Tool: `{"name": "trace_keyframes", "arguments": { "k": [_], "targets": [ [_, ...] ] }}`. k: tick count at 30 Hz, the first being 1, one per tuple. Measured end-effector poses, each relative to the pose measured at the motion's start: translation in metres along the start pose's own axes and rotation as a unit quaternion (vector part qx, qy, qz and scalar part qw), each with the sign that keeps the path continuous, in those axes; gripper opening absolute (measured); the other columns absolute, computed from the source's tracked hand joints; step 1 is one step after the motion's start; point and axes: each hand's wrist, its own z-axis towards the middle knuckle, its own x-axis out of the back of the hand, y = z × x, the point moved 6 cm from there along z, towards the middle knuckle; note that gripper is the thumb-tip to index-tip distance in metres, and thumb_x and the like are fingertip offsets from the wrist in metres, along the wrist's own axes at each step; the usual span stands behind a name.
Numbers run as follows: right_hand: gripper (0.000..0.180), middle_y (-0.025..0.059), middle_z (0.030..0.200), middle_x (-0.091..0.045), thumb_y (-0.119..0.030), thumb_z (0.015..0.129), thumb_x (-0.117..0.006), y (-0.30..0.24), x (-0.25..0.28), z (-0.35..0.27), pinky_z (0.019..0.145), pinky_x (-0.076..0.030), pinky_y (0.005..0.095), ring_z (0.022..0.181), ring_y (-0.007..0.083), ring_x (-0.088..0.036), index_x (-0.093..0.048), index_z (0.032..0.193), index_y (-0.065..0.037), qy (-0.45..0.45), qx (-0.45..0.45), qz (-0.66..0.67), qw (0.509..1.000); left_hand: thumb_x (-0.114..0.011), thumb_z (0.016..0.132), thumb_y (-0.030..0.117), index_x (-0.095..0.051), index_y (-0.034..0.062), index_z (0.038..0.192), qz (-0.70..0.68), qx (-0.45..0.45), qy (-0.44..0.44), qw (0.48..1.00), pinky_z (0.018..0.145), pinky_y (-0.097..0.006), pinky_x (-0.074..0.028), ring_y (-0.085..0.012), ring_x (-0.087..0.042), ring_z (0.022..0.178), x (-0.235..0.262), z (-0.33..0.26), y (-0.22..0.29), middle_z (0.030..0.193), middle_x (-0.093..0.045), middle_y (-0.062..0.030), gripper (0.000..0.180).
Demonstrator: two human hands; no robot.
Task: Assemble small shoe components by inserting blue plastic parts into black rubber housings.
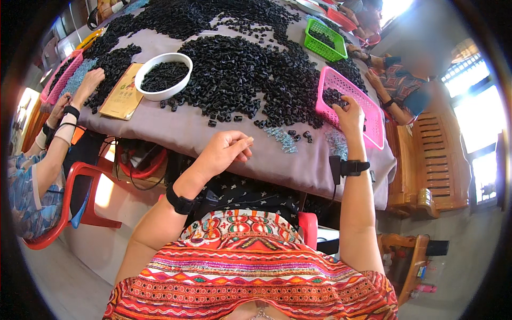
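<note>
My left hand (226,151) hovers over the near edge of the table, its fingers curled in; whatever they may hold is hidden. At the right, my right hand (350,118) is over the pink basket (375,128), thumb and fingertips drawn together at small black pieces inside it. What sits in that pinch is too small to make out. A large pile of small black plastic pieces (240,74) spreads beyond my hands. Between my hands lies a small heap of clear bluish pieces (281,140), with a few black pieces (300,135) beside it. More clear pieces (337,144) lie by my right wrist.
A white bowl (184,81) of black pieces stands next to a yellow booklet (121,96) on the grey tablecloth (176,128). A green basket (338,50) is at the far right. Co-workers' hands (88,84) work at the left and right. A red chair (69,192) stands left.
</note>
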Motion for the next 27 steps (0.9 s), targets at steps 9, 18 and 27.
{"name": "trace_keyframes", "arguments": {
  "k": [9,18,27],
  "targets": [
    [0.018,0.0107,0.071,-0.065,-0.011,0.079,-0.071,-0.011,-0.018,-0.063,0.066,-0.051,0.0332,0.066,0.02,-0.064,-0.068,0.094,-0.001,-0.118,-0.009,0.162,0.98,-0.059,0.098,0.017,-0.064,0.0009,0.111,-0.061,-0.011,0.058,0.996,0.063,-0.021,-0.05,-0.0075,-0.06,0.067,0.007,-0.002,0.005,0.089,-0.067,-0.0044,0.021],
    [0.017,0.0178,0.087,-0.066,-0.009,0.079,-0.066,-0.066,-0.018,-0.124,0.073,-0.053,0.0392,0.081,0.0316,-0.067,-0.066,0.093,0.001,-0.179,0.055,0.155,0.97,-0.066,0.087,0.012,-0.066,0.0065,0.108,0.473,-0.181,0.215,0.835,0.064,-0.035,-0.05,-0.0235,-0.063,0.072,0.029,0.017,0.027,0.087,-0.062,-0.0075,0.022],
    [0.015,0.018,0.086,-0.065,-0.005,0.079,-0.068,-0.052,-0.035,-0.126,0.073,-0.052,0.0402,0.078,0.0325,-0.065,-0.065,0.092,0.001,-0.16,0.061,0.112,0.979,-0.069,0.085,0.013,-0.064,0.0066,0.094,0.449,-0.161,0.236,0.846,0.065,-0.037,-0.05,-0.0261,-0.063,0.072,0.03,0.015,0.022,0.085,-0.061,-0.0074,0.012]
  ]
}}
